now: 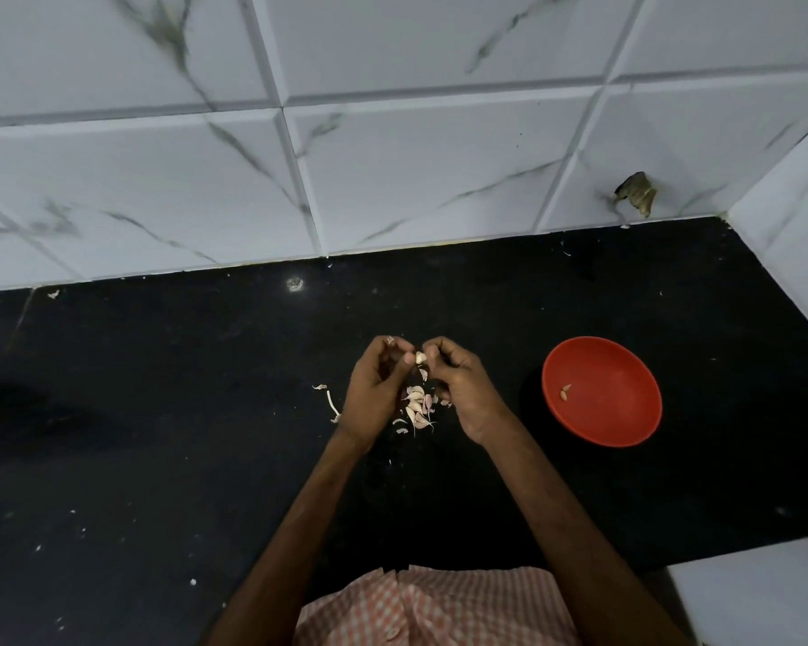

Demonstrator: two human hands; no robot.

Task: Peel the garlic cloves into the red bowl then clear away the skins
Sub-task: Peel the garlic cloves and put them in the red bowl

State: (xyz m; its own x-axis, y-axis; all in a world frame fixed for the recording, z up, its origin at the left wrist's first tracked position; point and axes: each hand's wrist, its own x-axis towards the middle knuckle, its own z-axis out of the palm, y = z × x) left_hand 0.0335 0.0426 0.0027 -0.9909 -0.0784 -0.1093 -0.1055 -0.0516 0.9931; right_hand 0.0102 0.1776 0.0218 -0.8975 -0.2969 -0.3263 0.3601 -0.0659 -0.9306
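Note:
Over the middle of the black counter, my left hand and my right hand meet, and the fingertips of both pinch one small pale garlic clove. Directly under the hands lies a pile of garlic cloves and loose skins. The red bowl sits on the counter to the right of my right hand, apart from it, with two peeled cloves inside near its left side.
Stray skins lie left of my left hand, with small white flecks scattered over the black counter. A white marble-tiled wall runs along the back and right. A chipped dark spot marks the wall's lower right.

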